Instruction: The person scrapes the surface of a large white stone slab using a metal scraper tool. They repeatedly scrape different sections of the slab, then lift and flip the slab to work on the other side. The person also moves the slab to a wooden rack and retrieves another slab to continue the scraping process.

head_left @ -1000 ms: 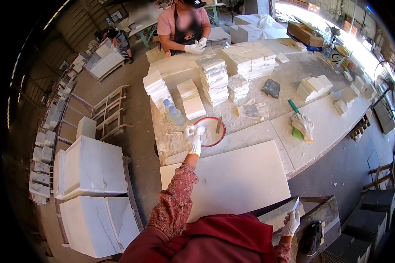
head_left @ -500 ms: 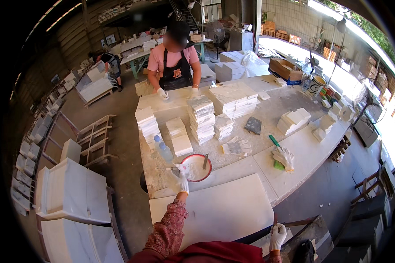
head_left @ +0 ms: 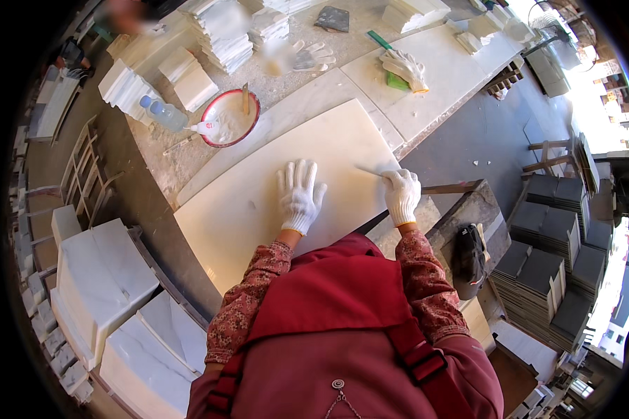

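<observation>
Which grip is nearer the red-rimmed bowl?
Left. The left grip is over the white slab, below and right of the bowl in view; the right grip, holding a thin tool, is farther right.

White knit gloves (head_left: pixel 299 202) with yellow-edged cuffs; red patterned sleeves (head_left: pixel 248 300). Maroon top (head_left: pixel 293 384) with a deep red apron (head_left: pixel 328 293) — buckled straps (head_left: pixel 426 363), plus a round ornament (head_left: pixel 338 384) on a chain.
</observation>
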`<control>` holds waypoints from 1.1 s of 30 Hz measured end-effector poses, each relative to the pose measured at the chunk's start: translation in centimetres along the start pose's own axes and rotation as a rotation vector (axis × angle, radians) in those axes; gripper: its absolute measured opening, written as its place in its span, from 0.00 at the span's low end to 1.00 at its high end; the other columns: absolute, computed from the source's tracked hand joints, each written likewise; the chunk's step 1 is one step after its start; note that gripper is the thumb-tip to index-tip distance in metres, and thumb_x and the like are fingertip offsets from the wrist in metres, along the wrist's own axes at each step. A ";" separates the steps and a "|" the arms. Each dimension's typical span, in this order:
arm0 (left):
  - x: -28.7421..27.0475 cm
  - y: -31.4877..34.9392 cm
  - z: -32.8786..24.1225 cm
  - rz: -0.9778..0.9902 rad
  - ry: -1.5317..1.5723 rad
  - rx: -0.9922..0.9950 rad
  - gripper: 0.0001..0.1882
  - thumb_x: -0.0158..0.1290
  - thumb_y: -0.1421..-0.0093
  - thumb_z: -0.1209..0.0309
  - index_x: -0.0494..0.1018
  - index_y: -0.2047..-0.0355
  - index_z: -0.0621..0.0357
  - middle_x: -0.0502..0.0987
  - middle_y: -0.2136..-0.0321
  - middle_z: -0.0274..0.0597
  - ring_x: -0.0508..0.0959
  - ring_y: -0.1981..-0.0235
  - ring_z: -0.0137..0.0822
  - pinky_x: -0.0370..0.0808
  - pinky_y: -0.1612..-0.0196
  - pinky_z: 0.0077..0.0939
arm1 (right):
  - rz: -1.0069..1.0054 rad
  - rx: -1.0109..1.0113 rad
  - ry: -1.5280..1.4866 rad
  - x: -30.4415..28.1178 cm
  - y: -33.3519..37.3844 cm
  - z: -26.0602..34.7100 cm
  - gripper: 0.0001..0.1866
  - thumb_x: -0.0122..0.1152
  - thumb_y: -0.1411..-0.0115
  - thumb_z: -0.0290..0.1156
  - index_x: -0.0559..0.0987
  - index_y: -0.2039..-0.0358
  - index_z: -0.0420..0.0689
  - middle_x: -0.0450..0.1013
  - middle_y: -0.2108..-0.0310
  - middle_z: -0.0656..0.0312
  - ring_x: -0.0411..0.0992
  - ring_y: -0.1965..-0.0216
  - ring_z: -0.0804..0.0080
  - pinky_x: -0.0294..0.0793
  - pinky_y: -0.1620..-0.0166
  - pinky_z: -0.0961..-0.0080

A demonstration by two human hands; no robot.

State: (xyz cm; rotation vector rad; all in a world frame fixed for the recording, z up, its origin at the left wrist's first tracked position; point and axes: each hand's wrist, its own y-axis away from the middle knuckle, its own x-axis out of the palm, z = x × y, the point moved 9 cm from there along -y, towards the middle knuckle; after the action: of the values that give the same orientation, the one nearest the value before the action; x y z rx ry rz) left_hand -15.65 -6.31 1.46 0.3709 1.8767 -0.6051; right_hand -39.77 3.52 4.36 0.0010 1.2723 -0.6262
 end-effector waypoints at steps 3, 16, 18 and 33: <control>-0.1 0.2 0.0 -0.025 0.023 0.004 0.32 0.52 0.36 0.51 0.65 0.35 0.47 0.64 0.35 0.48 0.60 0.33 0.58 0.51 0.31 0.61 | 0.042 -0.035 0.006 0.6 0.7 0.1 0.04 0.64 0.46 0.36 0.84 0.70 0.55 0.76 0.70 0.62 0.73 0.63 0.57 0.71 0.60 0.60; 0.1 -0.1 0.1 -0.019 -0.030 -0.007 0.31 0.54 0.38 0.52 0.67 0.37 0.48 0.65 0.36 0.48 0.61 0.34 0.56 0.52 0.32 0.61 | 0.044 -0.020 0.008 -0.4 1.8 0.6 0.04 0.63 0.47 0.32 0.85 0.72 0.54 0.76 0.70 0.63 0.73 0.63 0.57 0.72 0.60 0.61; 0.0 -0.1 0.0 -0.023 -0.015 -0.007 0.31 0.54 0.38 0.52 0.68 0.37 0.48 0.65 0.36 0.48 0.61 0.34 0.56 0.53 0.32 0.61 | 0.042 0.017 -0.023 -0.6 1.8 0.3 0.04 0.63 0.47 0.32 0.85 0.72 0.54 0.77 0.71 0.63 0.74 0.63 0.57 0.72 0.59 0.60; -0.1 -0.1 0.0 -0.009 -0.017 -0.013 0.31 0.52 0.37 0.51 0.68 0.37 0.50 0.64 0.35 0.49 0.60 0.34 0.56 0.50 0.31 0.60 | 0.177 0.089 -0.081 0.6 2.1 -0.1 0.18 0.60 0.43 0.32 0.83 0.51 0.56 0.79 0.65 0.55 0.74 0.61 0.52 0.74 0.56 0.57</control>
State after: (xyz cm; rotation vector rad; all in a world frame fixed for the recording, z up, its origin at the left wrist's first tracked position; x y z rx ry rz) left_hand -15.66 -6.37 1.62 0.3474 1.8659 -0.5998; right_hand -38.87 5.06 3.13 0.1590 1.1505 -0.5244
